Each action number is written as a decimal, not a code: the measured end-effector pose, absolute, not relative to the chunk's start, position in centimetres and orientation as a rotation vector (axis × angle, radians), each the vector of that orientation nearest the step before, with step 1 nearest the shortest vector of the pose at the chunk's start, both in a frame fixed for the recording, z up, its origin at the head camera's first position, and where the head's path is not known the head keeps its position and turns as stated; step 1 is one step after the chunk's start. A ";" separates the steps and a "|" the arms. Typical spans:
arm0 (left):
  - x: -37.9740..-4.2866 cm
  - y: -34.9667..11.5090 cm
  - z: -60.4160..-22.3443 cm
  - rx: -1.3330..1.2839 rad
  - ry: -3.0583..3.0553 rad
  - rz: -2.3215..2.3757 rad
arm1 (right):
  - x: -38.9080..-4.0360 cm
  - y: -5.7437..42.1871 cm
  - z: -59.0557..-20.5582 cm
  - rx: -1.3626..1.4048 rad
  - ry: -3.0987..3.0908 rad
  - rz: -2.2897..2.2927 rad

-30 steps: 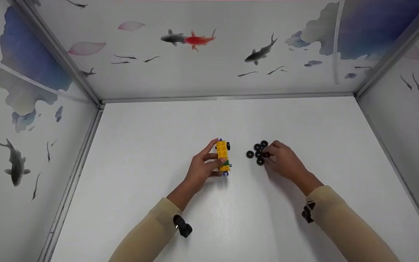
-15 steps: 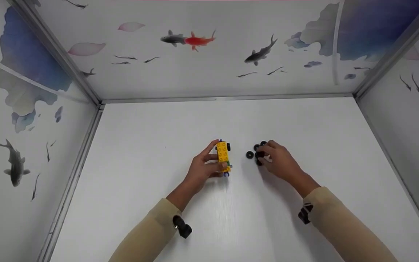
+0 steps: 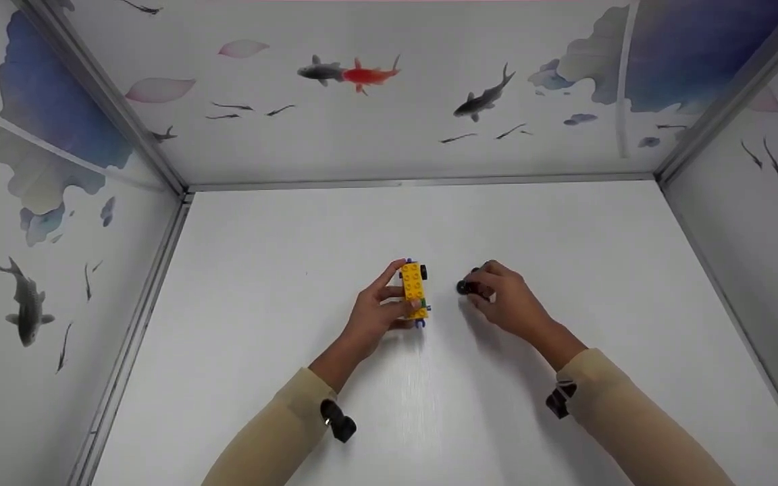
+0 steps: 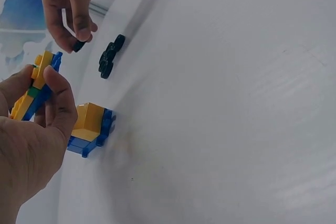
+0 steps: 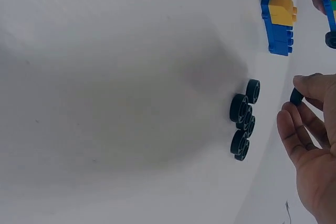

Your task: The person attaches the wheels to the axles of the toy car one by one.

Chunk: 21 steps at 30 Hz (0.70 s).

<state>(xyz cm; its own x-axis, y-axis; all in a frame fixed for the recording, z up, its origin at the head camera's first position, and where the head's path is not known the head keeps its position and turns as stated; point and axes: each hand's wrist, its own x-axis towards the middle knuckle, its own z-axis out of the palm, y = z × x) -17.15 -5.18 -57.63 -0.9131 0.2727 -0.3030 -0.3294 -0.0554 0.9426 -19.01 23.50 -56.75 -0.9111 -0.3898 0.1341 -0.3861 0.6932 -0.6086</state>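
Observation:
My left hand (image 3: 377,312) grips a toy brick car (image 3: 412,278) made of yellow bricks with a green one on a blue base. A black wheel (image 3: 423,272) is on its right side near the far end; the near axle end on that side is bare. Thumb and fingers of my right hand (image 3: 516,302) pinch a small black toy wheel (image 5: 297,96), raised above the table. Several loose black wheels (image 5: 239,108) stay on the table below, mostly hidden by this hand in the head view. A second blue-and-yellow brick piece (image 5: 281,11) rests below the held car.
The white table (image 3: 281,243) has walls on its far, left and right sides, printed with fish and leaves. A metal strip (image 3: 335,184) runs along the far edge.
My right hand has lifted a wheel from the pile and moved left toward the car, covering most of the pile in the head view. The left hand has stayed nearly still.

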 end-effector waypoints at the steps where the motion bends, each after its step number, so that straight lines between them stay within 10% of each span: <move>1: -17.2 -5.2 -57.7 -0.060 1.824 2.022 | -19.0 23.4 -56.7 -0.667 2.879 -1.044; 21: -17.3 -5.2 -58.2 -0.060 1.812 2.051 | -18.4 22.0 -56.2 -0.711 2.784 -1.124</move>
<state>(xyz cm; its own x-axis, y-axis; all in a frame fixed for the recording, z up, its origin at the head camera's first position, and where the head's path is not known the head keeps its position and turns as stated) -17.29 -5.22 -58.22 -0.9187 0.2667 -0.2914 -0.3221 -0.0785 0.9434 -18.36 21.96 -56.20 -0.8923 -0.4361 0.1166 -0.3948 0.6288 -0.6698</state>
